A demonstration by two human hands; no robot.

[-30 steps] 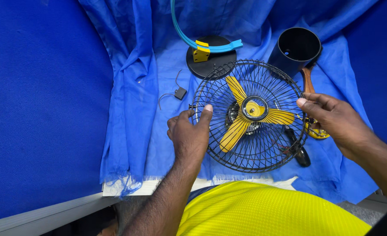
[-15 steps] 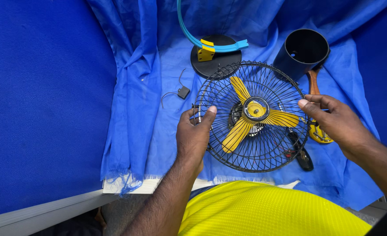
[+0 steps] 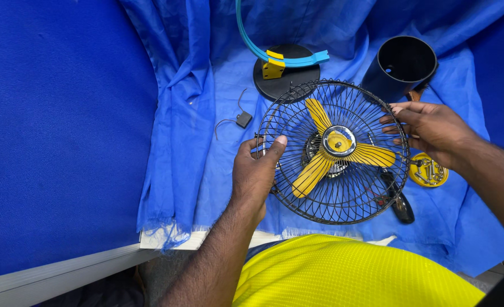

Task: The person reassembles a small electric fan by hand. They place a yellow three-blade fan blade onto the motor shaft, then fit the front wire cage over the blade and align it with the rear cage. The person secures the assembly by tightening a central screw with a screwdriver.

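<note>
A round black wire fan guard [image 3: 348,196] with a yellow three-blade propeller [image 3: 336,151] behind it lies on a table draped in blue cloth [image 3: 218,170]. My left hand [image 3: 256,172] grips the guard's left rim, thumb over the wires. My right hand [image 3: 428,129] holds the guard's upper right rim with its fingertips. A chrome hub cap [image 3: 339,140] sits at the centre of the blades.
Behind the fan stand a black round base [image 3: 297,79] with a yellow bracket and curved light-blue arm [image 3: 263,54], and a black cylinder [image 3: 404,63]. A small black part with wires [image 3: 243,119] lies left. A yellow lid holding screws [image 3: 429,172] lies right.
Both hands keep their hold on the guard's rim. The fan has shifted slightly, and the view has drifted a little; nothing was let go.
</note>
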